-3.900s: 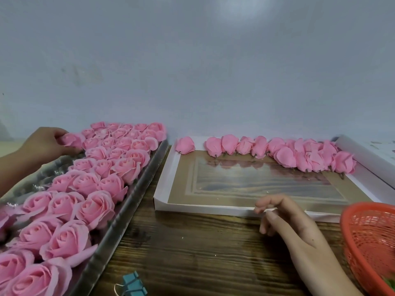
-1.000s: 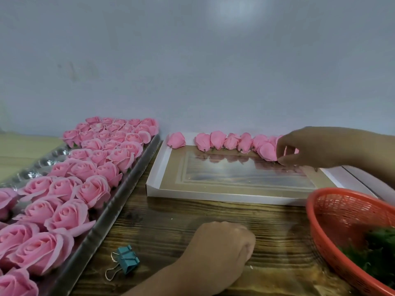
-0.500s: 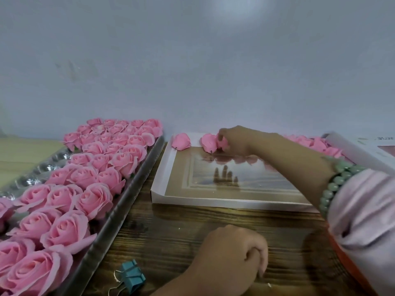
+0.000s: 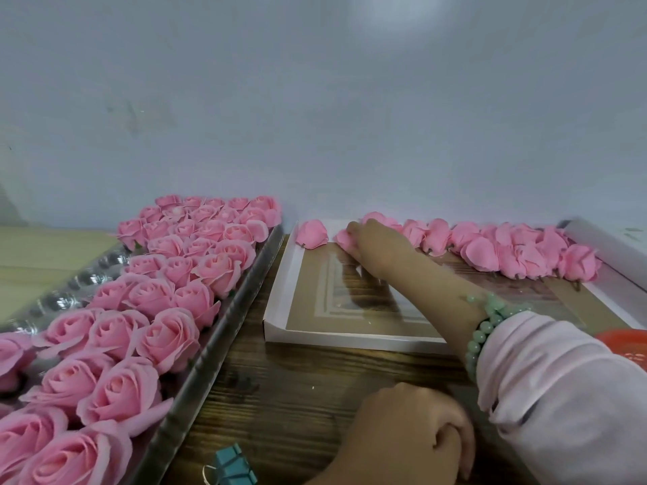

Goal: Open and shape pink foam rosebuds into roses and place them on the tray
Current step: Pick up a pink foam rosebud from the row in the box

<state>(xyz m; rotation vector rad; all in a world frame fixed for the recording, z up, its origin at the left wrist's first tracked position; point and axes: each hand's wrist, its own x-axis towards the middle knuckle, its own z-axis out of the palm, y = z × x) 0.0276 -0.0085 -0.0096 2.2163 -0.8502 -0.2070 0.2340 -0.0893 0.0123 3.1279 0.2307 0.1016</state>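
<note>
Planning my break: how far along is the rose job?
Done: opened pink foam roses fill much of the silver metal tray. In hand: the right hand grips one closed pink rosebud in the shallow white box; the left hand rests fisted. Left: the row of closed buds.

Reaches forward with the right grip [image 4: 376, 246], forearm stretched out, knuckles up, hold unclear. Holds the left grip [image 4: 420, 432] low and close, curled into a fist.
</note>
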